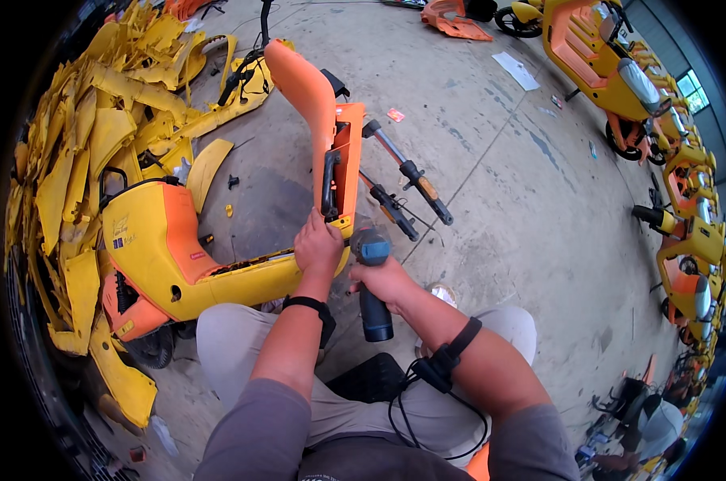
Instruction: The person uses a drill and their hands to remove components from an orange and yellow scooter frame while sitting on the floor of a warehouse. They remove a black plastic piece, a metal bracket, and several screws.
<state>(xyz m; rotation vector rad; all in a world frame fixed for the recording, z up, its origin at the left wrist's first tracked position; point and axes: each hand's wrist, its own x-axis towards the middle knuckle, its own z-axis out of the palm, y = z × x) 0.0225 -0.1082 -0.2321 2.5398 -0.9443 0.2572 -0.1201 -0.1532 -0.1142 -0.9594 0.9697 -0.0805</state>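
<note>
A yellow and orange electric scooter (150, 228), partly stripped, lies in front of me, with its orange front panel (303, 84) rising at the middle. My left hand (319, 243) is closed at the lower edge of that panel, where it meets the yellow footboard side (250, 280); the fingertips are partly hidden. In my right hand (381, 282) is a cordless drill (376, 317), its dark head pointing away beside the panel's base. The drill's tip cannot be made out. Just beyond lie the two front fork legs (411, 172).
A large heap of yellow body panels (90, 144) fills the left side. Several yellow scooters (683, 252) line the right edge. White paper (515, 70) and an orange shell part (455, 22) lie farther off. Another person (658, 425) is at the lower right.
</note>
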